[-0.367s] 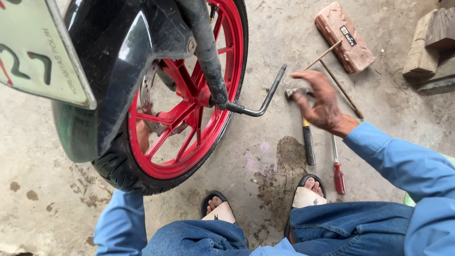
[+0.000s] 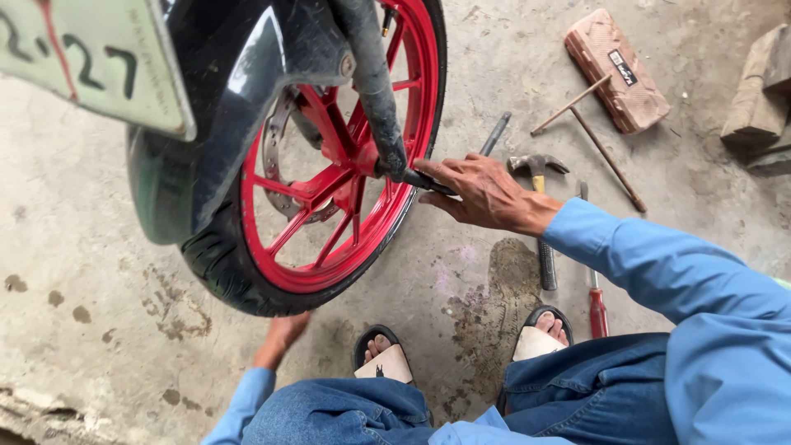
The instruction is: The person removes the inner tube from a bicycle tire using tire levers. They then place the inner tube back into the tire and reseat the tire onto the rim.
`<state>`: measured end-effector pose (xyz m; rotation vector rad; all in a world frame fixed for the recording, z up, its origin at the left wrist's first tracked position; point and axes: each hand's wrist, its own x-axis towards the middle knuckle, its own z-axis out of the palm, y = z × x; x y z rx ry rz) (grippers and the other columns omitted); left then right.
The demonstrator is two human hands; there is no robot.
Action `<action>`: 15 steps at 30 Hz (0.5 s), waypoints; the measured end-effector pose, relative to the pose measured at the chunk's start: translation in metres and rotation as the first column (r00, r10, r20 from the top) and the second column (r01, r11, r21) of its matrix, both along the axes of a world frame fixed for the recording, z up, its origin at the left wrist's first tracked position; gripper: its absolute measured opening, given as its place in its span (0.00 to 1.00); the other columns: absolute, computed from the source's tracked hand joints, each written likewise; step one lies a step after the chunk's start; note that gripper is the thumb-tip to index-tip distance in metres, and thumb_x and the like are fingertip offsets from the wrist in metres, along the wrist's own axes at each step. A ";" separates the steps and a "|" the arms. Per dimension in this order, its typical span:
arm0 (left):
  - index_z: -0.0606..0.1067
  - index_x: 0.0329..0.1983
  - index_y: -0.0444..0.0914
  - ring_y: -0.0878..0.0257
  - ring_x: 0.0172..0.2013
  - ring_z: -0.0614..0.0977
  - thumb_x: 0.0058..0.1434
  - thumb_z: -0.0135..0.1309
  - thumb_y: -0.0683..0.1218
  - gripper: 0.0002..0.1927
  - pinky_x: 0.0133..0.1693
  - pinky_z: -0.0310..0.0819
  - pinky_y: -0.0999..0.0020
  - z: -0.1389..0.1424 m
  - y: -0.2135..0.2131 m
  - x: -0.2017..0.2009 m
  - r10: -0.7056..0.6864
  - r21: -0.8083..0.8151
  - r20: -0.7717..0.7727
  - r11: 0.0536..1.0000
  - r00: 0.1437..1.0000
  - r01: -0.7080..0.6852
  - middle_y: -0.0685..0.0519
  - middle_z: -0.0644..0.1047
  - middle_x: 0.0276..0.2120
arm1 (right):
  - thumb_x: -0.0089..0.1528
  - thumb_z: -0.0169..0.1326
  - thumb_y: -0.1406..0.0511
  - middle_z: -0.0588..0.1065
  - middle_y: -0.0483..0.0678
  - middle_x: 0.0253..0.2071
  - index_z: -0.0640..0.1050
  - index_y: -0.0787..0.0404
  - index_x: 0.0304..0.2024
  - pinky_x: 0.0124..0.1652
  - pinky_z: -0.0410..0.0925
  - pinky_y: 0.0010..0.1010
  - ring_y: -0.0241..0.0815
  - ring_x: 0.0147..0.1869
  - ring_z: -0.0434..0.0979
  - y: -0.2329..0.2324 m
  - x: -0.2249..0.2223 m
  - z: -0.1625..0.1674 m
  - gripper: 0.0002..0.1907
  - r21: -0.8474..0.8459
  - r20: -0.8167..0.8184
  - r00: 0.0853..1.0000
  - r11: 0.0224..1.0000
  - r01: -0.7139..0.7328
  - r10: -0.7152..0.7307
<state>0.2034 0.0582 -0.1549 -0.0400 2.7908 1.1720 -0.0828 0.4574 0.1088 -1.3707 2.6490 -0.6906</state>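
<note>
A motorcycle wheel with a red rim (image 2: 329,198) and black tyre (image 2: 222,264) stands on the concrete floor, with a black fork leg (image 2: 375,91) running down to its axle. A dark bent wrench (image 2: 494,133) sticks out from the axle toward the right. My right hand (image 2: 486,194) lies along the wrench's shaft just beside the axle, fingers closed on it. My left hand (image 2: 280,334) reaches under the bottom of the tyre; its fingers are hidden by the tyre.
A hammer (image 2: 540,169), a red-handled screwdriver (image 2: 597,309) and a T-shaped wrench (image 2: 593,132) lie on the floor to the right. A brown tool case (image 2: 616,70) and wooden blocks (image 2: 762,99) sit farther right. My sandalled feet (image 2: 383,358) are below the wheel.
My right hand has moved left from the tools on the floor onto the wrench at the axle. My left hand has come into view under the tyre.
</note>
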 end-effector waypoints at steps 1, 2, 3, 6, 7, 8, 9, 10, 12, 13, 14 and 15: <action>0.80 0.47 0.36 0.50 0.43 0.81 0.62 0.60 0.51 0.16 0.45 0.74 0.55 0.008 0.014 0.006 -0.009 -0.052 0.133 0.999 0.991 0.016 0.42 0.82 0.42 | 0.66 0.59 0.56 0.78 0.53 0.30 0.70 0.59 0.66 0.33 0.69 0.41 0.48 0.26 0.75 -0.001 0.000 -0.004 0.29 0.016 -0.038 0.999 1.000 -0.026 0.026; 0.80 0.47 0.37 0.53 0.40 0.82 0.60 0.61 0.53 0.17 0.43 0.76 0.57 0.020 0.029 0.009 0.005 -0.009 0.319 1.000 0.948 -0.003 0.44 0.82 0.38 | 0.66 0.59 0.57 0.78 0.52 0.29 0.71 0.60 0.65 0.30 0.68 0.40 0.47 0.23 0.74 -0.003 0.002 -0.007 0.27 -0.046 -0.087 0.996 0.998 -0.035 0.031; 0.80 0.46 0.38 0.56 0.37 0.84 0.58 0.62 0.55 0.19 0.41 0.78 0.60 0.035 0.045 0.008 0.006 0.032 0.492 0.999 0.871 -0.025 0.46 0.83 0.35 | 0.67 0.59 0.58 0.78 0.51 0.28 0.71 0.61 0.63 0.27 0.66 0.39 0.45 0.21 0.72 -0.004 0.004 -0.011 0.26 -0.106 -0.137 0.990 0.993 -0.044 0.029; 0.80 0.46 0.39 0.60 0.32 0.83 0.61 0.59 0.54 0.17 0.35 0.77 0.64 0.077 0.091 -0.016 -0.185 0.232 0.463 0.969 0.867 0.083 0.49 0.83 0.33 | 0.68 0.58 0.60 0.77 0.49 0.25 0.70 0.64 0.63 0.21 0.63 0.37 0.43 0.17 0.70 -0.003 0.005 -0.019 0.24 -0.187 -0.211 0.976 0.977 -0.097 0.056; 0.79 0.46 0.38 0.61 0.30 0.84 0.62 0.59 0.53 0.16 0.34 0.77 0.64 0.087 0.106 -0.025 -0.214 0.279 0.446 0.956 0.869 0.093 0.49 0.82 0.32 | 0.68 0.57 0.61 0.76 0.49 0.24 0.70 0.65 0.63 0.19 0.62 0.36 0.42 0.17 0.69 -0.001 0.005 -0.021 0.24 -0.197 -0.221 0.973 0.974 -0.116 0.071; 0.79 0.45 0.37 0.61 0.29 0.84 0.62 0.58 0.52 0.16 0.33 0.77 0.65 0.094 0.120 -0.035 -0.243 0.325 0.427 0.940 0.871 0.103 0.49 0.82 0.32 | 0.68 0.58 0.61 0.76 0.49 0.24 0.70 0.65 0.63 0.19 0.62 0.36 0.42 0.17 0.70 0.001 0.006 -0.023 0.24 -0.190 -0.230 0.971 0.975 -0.112 0.067; 0.77 0.46 0.36 0.62 0.29 0.84 0.63 0.57 0.51 0.15 0.33 0.78 0.66 0.098 0.134 -0.044 -0.229 0.378 0.464 0.925 0.856 0.042 0.50 0.82 0.33 | 0.68 0.58 0.62 0.77 0.49 0.25 0.70 0.64 0.63 0.19 0.62 0.35 0.42 0.17 0.70 0.004 0.006 -0.025 0.23 -0.182 -0.239 0.969 0.977 -0.108 0.063; 0.76 0.46 0.36 0.63 0.29 0.84 0.63 0.57 0.50 0.15 0.33 0.80 0.67 0.098 0.146 -0.055 -0.216 0.427 0.498 0.904 0.840 -0.021 0.51 0.81 0.33 | 0.68 0.58 0.62 0.77 0.48 0.25 0.70 0.64 0.62 0.19 0.62 0.34 0.41 0.18 0.71 0.008 0.006 -0.028 0.23 -0.173 -0.250 0.966 0.979 -0.106 0.061; 0.74 0.46 0.34 0.64 0.30 0.84 0.65 0.56 0.48 0.14 0.34 0.81 0.67 0.091 0.163 -0.068 -0.208 0.557 0.527 0.817 0.824 -0.151 0.51 0.80 0.33 | 0.70 0.54 0.62 0.77 0.48 0.26 0.71 0.62 0.58 0.17 0.61 0.31 0.37 0.17 0.68 0.022 0.006 -0.035 0.17 -0.187 -0.235 0.969 0.975 -0.117 0.072; 0.74 0.47 0.33 0.64 0.30 0.84 0.65 0.55 0.47 0.13 0.35 0.82 0.66 0.084 0.171 -0.074 -0.211 0.636 0.522 0.742 0.826 -0.212 0.50 0.80 0.33 | 0.71 0.52 0.62 0.76 0.49 0.27 0.71 0.61 0.56 0.16 0.61 0.29 0.36 0.17 0.67 0.032 0.006 -0.040 0.15 -0.192 -0.226 0.971 0.974 -0.121 0.076; 0.74 0.47 0.32 0.63 0.31 0.84 0.65 0.55 0.45 0.12 0.35 0.83 0.66 0.075 0.178 -0.078 -0.215 0.706 0.515 0.655 0.830 -0.269 0.49 0.79 0.33 | 0.72 0.50 0.61 0.73 0.47 0.23 0.71 0.59 0.52 0.13 0.59 0.29 0.35 0.15 0.64 0.041 0.008 -0.048 0.11 -0.014 -0.226 0.967 0.992 -0.127 0.120; 0.74 0.46 0.32 0.64 0.32 0.84 0.66 0.55 0.46 0.12 0.36 0.82 0.66 0.066 0.183 -0.079 -0.183 0.697 0.514 0.659 0.838 -0.283 0.47 0.80 0.34 | 0.72 0.47 0.60 0.70 0.46 0.18 0.71 0.57 0.48 0.10 0.58 0.29 0.34 0.12 0.61 0.048 0.014 -0.058 0.08 0.165 -0.218 0.962 0.978 -0.128 0.163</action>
